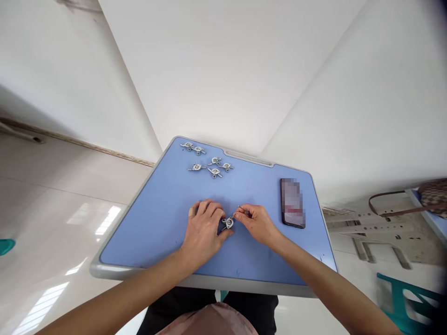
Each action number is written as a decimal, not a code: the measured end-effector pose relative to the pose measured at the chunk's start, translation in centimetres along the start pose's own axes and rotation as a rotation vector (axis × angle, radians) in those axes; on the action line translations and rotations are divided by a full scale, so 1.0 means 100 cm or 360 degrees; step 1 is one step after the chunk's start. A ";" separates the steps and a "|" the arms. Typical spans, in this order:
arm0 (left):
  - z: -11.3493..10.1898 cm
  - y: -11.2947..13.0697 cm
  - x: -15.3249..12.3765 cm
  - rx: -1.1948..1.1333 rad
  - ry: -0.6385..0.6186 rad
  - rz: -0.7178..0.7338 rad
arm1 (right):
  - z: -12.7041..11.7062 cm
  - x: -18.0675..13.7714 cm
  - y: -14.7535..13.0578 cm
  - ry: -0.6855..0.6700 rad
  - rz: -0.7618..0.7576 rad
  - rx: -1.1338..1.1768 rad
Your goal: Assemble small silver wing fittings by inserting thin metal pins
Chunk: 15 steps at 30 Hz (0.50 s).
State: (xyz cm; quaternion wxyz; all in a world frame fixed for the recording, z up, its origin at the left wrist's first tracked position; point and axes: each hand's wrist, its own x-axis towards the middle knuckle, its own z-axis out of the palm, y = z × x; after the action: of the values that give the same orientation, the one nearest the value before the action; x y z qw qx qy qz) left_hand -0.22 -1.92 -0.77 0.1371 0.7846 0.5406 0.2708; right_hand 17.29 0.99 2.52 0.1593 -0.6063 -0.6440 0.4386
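A small silvery metal fitting (228,223) with a round hole in its middle and thin arms lies at the near middle of the blue desk (153,232). My left hand (204,228) is closed about it, thumb on the near side and fingers on the far side. At its right edge, my right hand (256,223) pinches a thin metal piece (246,212), mostly covered by the fingers. Whether that piece is joined to the fitting I cannot tell. Farther back on the desk lie several similar metal fittings (215,172), loosely grouped.
To the right, a phone (292,203) with a blurred screen lies on the desk. A grooved tray slot (248,157) runs along the back edge, close to a white wall (223,70). Off the right side are a strapped bag (433,195) and a green stool (401,298).
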 end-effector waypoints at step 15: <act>0.000 0.008 0.003 0.0066 0.0023 0.0006 | 0.011 -0.004 -0.005 0.0218 0.0295 0.0584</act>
State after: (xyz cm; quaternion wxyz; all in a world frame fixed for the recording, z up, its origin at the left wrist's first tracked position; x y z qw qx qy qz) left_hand 0.45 -1.96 -0.30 0.1164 0.7863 0.5456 0.2656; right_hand 16.20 0.26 2.39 0.2694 -0.6521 -0.4825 0.5190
